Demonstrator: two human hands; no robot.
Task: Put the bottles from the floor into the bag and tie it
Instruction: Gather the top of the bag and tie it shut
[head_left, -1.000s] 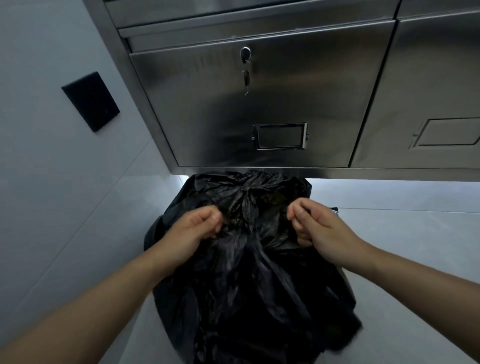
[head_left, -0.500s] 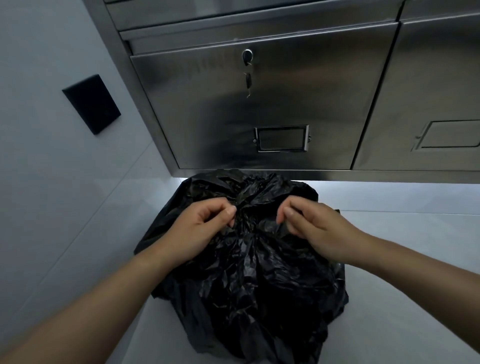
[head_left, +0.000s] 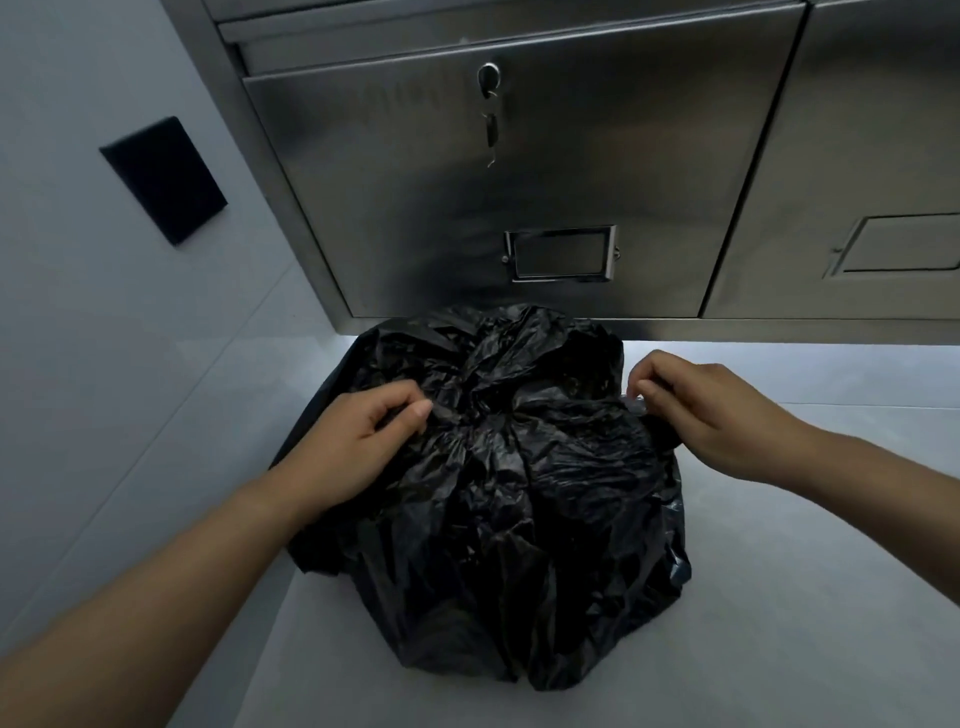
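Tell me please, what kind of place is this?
Probably a utility or storage corner indoors: a stainless steel cabinet with a key in its lock, a pale tiled floor, and a black rubbish bag on it.

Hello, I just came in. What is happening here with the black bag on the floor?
A person is closing a black bag that sits on the floor in front of a steel cabinet. The left hand and the right hand each pinch a piece of the plastic on either side of the gathered top. No loose bottles show on the floor.
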